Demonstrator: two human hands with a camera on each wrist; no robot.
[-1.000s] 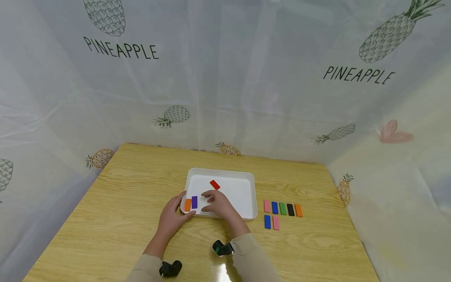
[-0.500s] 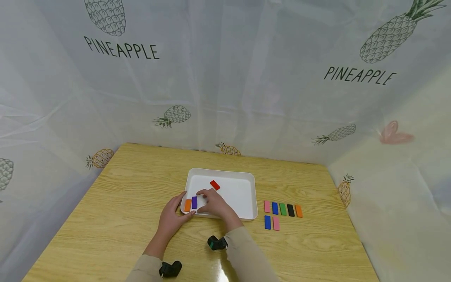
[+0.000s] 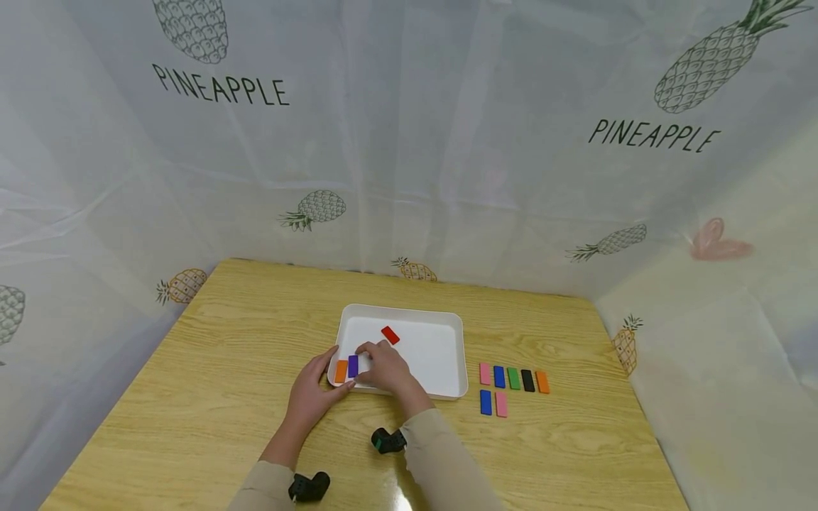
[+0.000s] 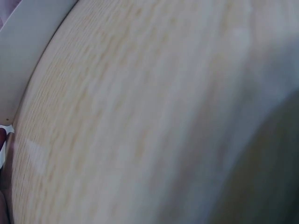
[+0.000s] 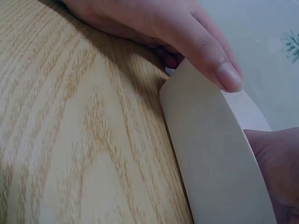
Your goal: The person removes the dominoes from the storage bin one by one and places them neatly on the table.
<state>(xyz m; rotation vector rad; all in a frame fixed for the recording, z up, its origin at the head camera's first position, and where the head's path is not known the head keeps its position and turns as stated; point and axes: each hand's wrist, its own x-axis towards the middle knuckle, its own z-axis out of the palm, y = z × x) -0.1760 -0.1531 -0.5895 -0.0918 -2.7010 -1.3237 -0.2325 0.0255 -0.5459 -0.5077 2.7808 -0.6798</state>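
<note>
In the head view, my left hand (image 3: 309,390) grips the near left corner of a white tray (image 3: 434,389), thumb along the front rim. Inside that corner an orange block (image 3: 341,371) and a purple block (image 3: 353,366) stand side by side, a narrow gap between them. Just right of the purple block is my right hand (image 3: 386,367), thumb and index finger spread apart near its two ends; whether they touch it I cannot tell. A red block (image 3: 390,335) lies slanted farther back. The right wrist view shows the left thumb (image 5: 229,77) over the tray rim.
Right of the tray, several flat blocks lie in two rows on the wooden table (image 3: 268,312), among them a green block (image 3: 514,378), a black block (image 3: 527,380) and a pink block (image 3: 501,404). A pineapple-printed curtain (image 3: 434,156) hangs behind.
My right hand has moved left across the tray, up to the purple block. The left hand, the tray and the blocks stay in place.
</note>
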